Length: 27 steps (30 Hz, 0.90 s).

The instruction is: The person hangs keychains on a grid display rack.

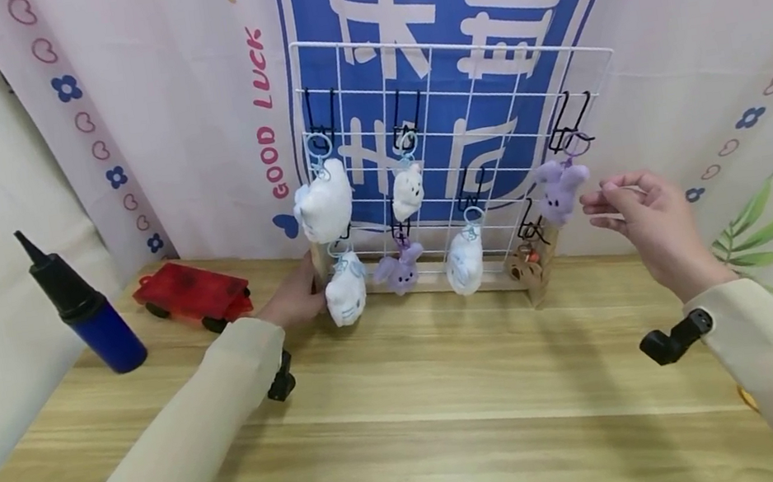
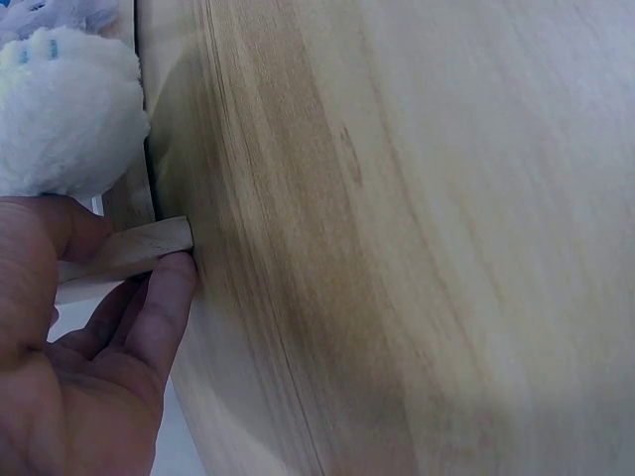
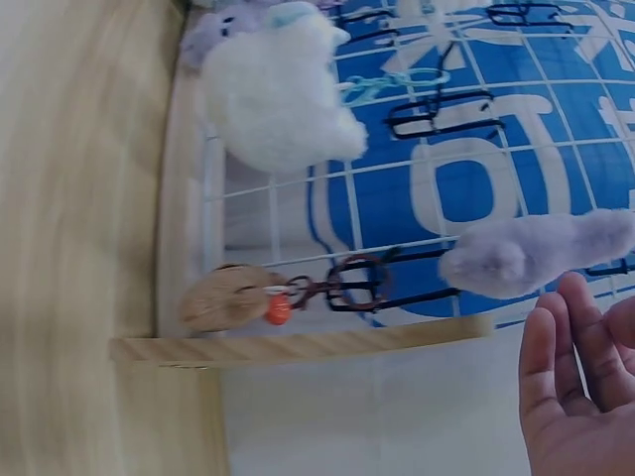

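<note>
A white wire grid rack with a wooden base (image 1: 501, 280) stands at the back of the table, plush keychains hanging from its black hooks. My left hand (image 1: 293, 296) pinches the wooden side foot (image 2: 139, 248) of the rack between thumb and fingers, beside a white plush keychain (image 1: 347, 293). At the right, a purple bunny keychain (image 1: 561, 191) hangs from an upper hook. My right hand (image 1: 653, 218) is just right of this bunny, fingertips close to it and fingers nearly straight in the right wrist view. Below the bunny is a brown plush keychain (image 1: 526, 268).
Left of the rack lies a red toy car (image 1: 195, 290), with a blue and black hand pump (image 1: 94, 318) beyond it. More plush hangs mid-rack, including another purple bunny (image 1: 400, 268). A printed cloth (image 1: 213, 133) covers the wall behind.
</note>
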Each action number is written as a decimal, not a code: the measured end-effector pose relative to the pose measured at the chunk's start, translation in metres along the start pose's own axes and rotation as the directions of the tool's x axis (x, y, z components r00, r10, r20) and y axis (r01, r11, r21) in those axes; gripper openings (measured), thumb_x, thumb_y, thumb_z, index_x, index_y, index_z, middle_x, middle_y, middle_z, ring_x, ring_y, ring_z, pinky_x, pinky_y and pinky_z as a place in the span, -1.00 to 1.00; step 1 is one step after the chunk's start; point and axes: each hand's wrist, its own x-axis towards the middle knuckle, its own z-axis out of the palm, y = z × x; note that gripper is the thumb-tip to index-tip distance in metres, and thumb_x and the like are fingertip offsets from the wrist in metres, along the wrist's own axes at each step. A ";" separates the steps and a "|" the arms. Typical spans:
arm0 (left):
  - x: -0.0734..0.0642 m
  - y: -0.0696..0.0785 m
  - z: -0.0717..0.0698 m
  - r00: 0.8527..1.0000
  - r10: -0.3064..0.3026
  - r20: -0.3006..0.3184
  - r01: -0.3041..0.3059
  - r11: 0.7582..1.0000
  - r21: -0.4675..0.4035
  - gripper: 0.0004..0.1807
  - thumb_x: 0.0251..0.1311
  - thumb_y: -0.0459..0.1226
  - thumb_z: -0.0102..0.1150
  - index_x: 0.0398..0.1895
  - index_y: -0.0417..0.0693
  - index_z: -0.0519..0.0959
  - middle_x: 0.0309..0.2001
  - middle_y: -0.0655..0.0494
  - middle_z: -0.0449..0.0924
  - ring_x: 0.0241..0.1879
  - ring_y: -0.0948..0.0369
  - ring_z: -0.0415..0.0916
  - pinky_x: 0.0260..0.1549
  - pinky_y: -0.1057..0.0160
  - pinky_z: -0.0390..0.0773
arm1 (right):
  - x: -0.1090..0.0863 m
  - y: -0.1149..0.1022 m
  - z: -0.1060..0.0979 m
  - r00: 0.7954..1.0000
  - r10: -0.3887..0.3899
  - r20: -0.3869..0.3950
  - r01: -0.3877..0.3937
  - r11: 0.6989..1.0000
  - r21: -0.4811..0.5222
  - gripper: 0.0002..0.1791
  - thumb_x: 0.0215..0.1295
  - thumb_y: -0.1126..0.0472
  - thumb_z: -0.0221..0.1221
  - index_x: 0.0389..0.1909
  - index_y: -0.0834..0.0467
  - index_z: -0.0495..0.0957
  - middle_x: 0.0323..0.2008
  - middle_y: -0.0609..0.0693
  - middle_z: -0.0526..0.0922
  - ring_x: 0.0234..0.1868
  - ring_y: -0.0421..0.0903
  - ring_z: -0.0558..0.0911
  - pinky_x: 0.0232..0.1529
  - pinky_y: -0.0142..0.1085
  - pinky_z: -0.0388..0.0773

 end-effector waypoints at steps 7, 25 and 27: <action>0.001 0.005 0.004 1.000 0.020 0.002 -0.020 1.000 0.022 -0.13 0.38 -0.37 0.09 0.65 -0.26 -0.11 0.55 -0.42 0.20 0.47 -0.29 0.30 0.50 -0.32 0.31 | -0.015 0.017 -0.003 0.996 -0.014 0.087 0.017 1.000 -0.026 -0.86 0.61 0.22 0.05 0.03 0.20 0.40 -0.22 -0.25 0.82 -0.18 -0.32 0.78 -0.09 -0.50 0.72; -0.005 0.003 -0.001 0.995 0.084 0.054 -0.087 0.995 0.050 -0.23 0.38 -0.37 0.11 0.59 -0.31 0.07 0.49 -0.41 0.31 0.45 -0.31 0.36 0.46 -0.32 0.37 | -0.073 0.051 0.039 0.862 -0.251 0.440 0.498 0.583 -0.643 -0.83 0.54 0.27 0.14 -0.01 0.16 0.67 -0.13 -0.01 0.81 -0.16 -0.28 0.71 -0.11 -0.33 0.75; -0.010 0.000 -0.006 0.990 0.128 0.050 -0.132 0.987 0.087 -0.37 0.39 -0.36 0.08 0.49 -0.38 0.23 0.39 -0.41 0.44 0.36 -0.29 0.46 0.39 -0.29 0.47 | -0.078 0.054 0.043 0.838 -0.253 0.484 0.537 0.542 -0.647 -0.84 0.53 0.27 0.15 -0.02 0.12 0.68 -0.13 -0.05 0.81 -0.17 -0.20 0.73 -0.15 -0.29 0.76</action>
